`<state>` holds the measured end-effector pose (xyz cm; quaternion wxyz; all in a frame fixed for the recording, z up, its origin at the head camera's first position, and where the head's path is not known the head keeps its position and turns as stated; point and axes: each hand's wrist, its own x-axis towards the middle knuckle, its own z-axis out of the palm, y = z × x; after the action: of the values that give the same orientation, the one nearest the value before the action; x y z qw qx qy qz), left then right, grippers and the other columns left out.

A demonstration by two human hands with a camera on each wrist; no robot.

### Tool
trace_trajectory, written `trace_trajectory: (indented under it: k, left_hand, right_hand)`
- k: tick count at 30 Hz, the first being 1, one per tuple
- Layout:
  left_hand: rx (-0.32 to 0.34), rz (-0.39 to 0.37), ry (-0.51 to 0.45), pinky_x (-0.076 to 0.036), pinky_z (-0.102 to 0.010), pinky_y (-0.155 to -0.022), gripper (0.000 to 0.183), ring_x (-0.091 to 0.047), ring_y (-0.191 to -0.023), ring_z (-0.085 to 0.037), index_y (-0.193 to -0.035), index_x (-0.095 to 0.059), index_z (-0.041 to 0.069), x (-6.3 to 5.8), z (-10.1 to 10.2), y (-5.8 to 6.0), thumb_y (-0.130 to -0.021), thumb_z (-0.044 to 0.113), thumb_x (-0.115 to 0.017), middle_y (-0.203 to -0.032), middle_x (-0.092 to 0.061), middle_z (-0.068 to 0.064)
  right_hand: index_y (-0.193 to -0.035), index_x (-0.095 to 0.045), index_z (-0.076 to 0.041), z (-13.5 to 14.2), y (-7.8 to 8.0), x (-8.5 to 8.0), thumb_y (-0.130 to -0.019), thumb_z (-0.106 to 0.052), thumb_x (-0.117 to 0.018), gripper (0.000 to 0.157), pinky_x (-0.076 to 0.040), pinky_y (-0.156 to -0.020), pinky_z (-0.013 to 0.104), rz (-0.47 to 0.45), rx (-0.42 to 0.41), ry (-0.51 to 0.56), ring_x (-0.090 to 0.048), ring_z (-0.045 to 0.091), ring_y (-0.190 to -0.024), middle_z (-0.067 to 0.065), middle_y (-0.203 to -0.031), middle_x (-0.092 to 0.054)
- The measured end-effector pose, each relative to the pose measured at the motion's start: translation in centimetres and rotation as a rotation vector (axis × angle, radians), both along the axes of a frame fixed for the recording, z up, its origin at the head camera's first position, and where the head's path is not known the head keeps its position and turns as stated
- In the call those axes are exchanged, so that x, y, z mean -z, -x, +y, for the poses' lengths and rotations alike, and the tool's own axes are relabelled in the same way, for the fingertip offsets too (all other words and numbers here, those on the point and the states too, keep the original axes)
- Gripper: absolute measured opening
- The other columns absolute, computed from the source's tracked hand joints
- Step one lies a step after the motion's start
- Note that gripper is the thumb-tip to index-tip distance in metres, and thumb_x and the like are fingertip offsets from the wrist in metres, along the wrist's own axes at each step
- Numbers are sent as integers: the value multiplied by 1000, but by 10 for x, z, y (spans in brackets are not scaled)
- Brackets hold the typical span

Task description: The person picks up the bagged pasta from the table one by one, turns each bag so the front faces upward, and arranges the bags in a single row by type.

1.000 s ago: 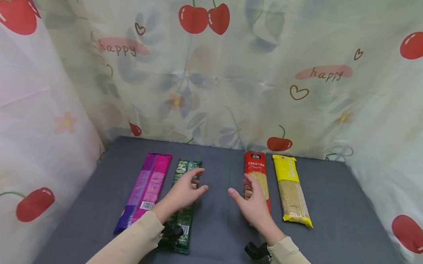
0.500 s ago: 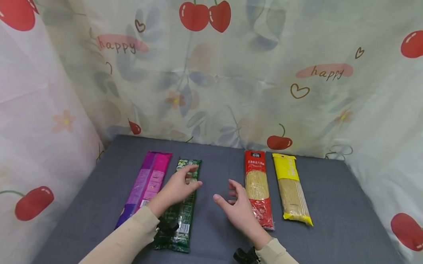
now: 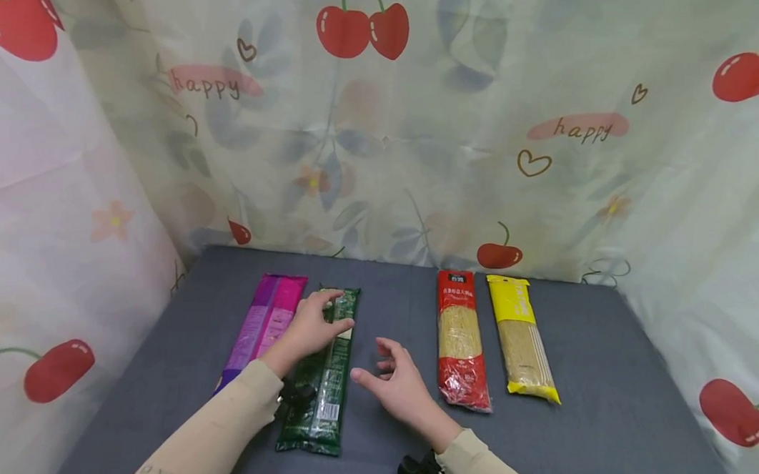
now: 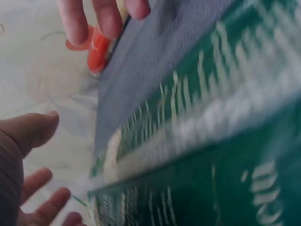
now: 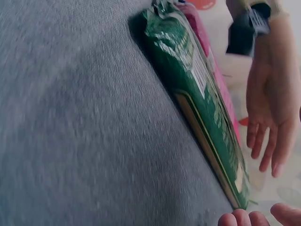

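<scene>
A long green pack (image 3: 325, 406) with a barcode lies on the grey table. My left hand (image 3: 307, 326) is above its upper half, fingers loosely bent and thumb apart, holding nothing. Filling much of the left wrist view is the same green pack (image 4: 197, 141), blurred, with white lettering. To its right, my right hand (image 3: 400, 388) hovers over the table with relaxed fingers and nothing in them. The right wrist view shows the green pack (image 5: 207, 99) side-on, with my left hand (image 5: 270, 99) above it. A purple and pink pack (image 3: 265, 324) lies left of it, partly behind my left arm.
On the right lie a red pack of noodles (image 3: 460, 341) with a see-through middle and a yellow-ended pack of noodles (image 3: 528, 352). The grey table (image 3: 402, 288) ends against a cherry-printed curtain (image 3: 383, 165) at the back, with more curtain on both sides.
My right hand has moved left, away from the red noodle pack toward the green pack. My left hand has shifted slightly left over the green pack. The packs lie where they were.
</scene>
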<state>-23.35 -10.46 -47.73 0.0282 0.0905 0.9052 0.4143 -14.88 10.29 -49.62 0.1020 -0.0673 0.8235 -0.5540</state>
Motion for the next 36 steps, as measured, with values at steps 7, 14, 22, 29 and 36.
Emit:
trace_trajectory:
  k: [7, 14, 22, 29, 36]
  left_hand:
    - [55, 69, 34, -27, -58, -106, 65, -29, -135, -37, -142, -47, 11, 8, -4, 26, -88, 36, -72, -146, -40, -12]
    - [55, 34, 31, -17, -64, -105, 63, -25, -135, -39, -144, -45, 13, 15, -10, 41, -90, 36, -69, -149, -37, -12]
    - [85, -74, 131, -20, -65, -104, 68, -22, -135, -45, -149, -39, 14, 20, -10, 48, -91, 36, -66, -151, -28, -17]
    - [82, -115, 147, -26, -63, -102, 60, -23, -132, -44, -147, -42, 16, 21, -6, 53, -93, 32, -64, -149, -28, -18]
    - [14, -49, 147, -34, -57, -98, 27, -35, -123, -46, -123, -64, 10, 20, -2, 58, -99, 21, -57, -130, -46, -20]
  right_hand:
    - [-147, -36, -11, -12, -1, 2, -83, -44, -75, 82, -47, -89, 44, -46, -59, 3, -52, 26, -112, 14, -135, -44]
    - [-147, -36, -11, -22, -7, 8, -81, -46, -76, 85, -46, -89, 44, -64, -126, -75, -51, 25, -113, 10, -133, -43]
    - [-146, -36, -12, -27, -13, 13, -74, -54, -79, 94, -46, -88, 41, -45, -184, -175, -49, 21, -114, 5, -127, -44]
    - [-148, -33, -7, -31, -14, 15, -69, -57, -81, 105, -37, -98, 53, -3, -230, -304, -41, 28, -124, 10, -132, -41]
    - [-149, -32, -10, -36, -12, 15, -69, -56, -81, 105, -30, -101, 58, -32, -243, -327, -35, 31, -129, 10, -136, -39]
